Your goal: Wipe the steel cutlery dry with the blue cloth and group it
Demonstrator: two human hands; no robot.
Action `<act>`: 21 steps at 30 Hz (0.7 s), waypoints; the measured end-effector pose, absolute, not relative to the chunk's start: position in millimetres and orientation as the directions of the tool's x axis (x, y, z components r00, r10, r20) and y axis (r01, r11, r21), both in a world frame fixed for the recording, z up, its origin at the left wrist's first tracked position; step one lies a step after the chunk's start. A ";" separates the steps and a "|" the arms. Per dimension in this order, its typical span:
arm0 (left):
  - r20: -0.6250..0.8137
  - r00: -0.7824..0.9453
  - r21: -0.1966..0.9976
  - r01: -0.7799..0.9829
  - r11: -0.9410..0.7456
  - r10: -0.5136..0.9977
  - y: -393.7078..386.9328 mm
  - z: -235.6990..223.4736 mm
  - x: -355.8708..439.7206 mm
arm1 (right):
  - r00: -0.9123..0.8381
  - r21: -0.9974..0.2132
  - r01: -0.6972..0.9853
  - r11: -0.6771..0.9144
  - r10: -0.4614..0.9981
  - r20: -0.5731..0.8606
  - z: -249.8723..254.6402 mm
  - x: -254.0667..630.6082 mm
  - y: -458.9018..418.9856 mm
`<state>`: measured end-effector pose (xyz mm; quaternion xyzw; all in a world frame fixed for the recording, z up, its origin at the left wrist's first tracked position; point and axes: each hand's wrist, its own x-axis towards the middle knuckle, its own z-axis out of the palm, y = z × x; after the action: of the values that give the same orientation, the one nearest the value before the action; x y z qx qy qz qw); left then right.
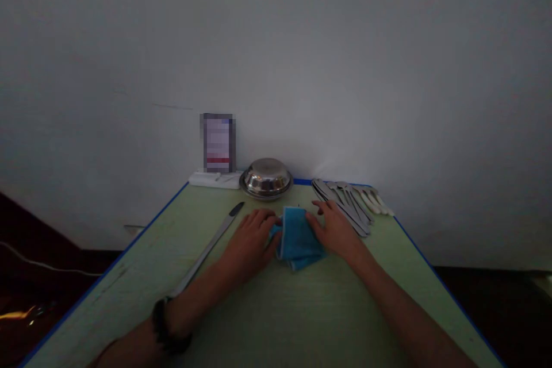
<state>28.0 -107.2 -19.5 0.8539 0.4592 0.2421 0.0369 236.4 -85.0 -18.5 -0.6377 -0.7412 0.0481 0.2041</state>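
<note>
A folded blue cloth (299, 233) with pale edging lies in layers on the table, its lower layers sticking out at the left and bottom. At its left edge, my left hand (254, 236) has a bit of the cloth between thumb and forefinger. My right hand (334, 227) rests by the upper right corner, thumb against the cloth and fingers apart. A table knife (211, 244) lies slanted to the left, partly behind my left forearm, which wears a dark bracelet.
An upturned steel bowl (267, 178) sits at the back. Several metal knives, forks and spoons (345, 204) lie at the back right, beside white-handled cutlery (374, 200). A blurred-out upright screen (218, 144) stands on a white base (214, 180). The green table (297, 310) has blue edges and meets the wall.
</note>
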 end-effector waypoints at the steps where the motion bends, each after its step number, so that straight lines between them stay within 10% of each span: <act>1: 0.378 0.408 0.242 0.823 -0.514 0.831 -104.0 -13.2 19.3 | -0.115 -0.387 0.900 0.201 0.965 0.234 -20.4 229.2 -92.3; 9: -0.203 0.097 -0.028 0.994 -0.105 0.974 -103.3 14.4 -54.2 | -0.392 -0.427 0.821 0.379 0.918 0.061 -30.1 210.4 -106.9; 21: -0.214 0.089 -0.130 0.984 -0.119 0.973 -111.5 4.3 -34.1 | -0.550 -0.534 0.713 0.455 0.835 -0.023 -33.7 227.2 -110.5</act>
<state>-34.1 -111.5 4.3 0.7377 0.6633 -0.1240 0.0237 227.2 -110.5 -33.7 -0.4583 -0.8440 0.2503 0.1220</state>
